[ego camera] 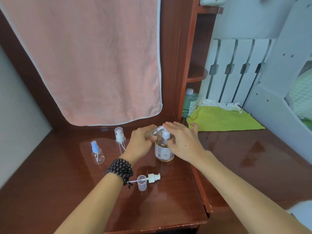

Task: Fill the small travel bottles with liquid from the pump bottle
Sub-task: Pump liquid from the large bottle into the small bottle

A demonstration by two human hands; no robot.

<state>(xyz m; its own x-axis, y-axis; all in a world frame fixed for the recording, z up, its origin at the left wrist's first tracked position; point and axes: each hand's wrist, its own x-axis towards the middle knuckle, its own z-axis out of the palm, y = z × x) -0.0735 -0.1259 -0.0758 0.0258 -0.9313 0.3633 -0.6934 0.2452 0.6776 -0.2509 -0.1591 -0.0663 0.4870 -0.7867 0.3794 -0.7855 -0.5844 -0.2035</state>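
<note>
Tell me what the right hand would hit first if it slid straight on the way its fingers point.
The right hand lies flat over the amber pump bottle, fingers pointing up-left. Carried on, they would probably first meet the small clear travel bottle gripped by the left hand; depth is unclear.

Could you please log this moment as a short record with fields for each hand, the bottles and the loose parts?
left hand: grips a small clear bottle, tilted, its neck at the pump nozzle
right hand: fingers straight, pressing the pump bottle head
waiting bottles: blue-topped spray bottle, white-pump bottle, both upright
loose parts: pump head and clear cap lying on the desk
</note>
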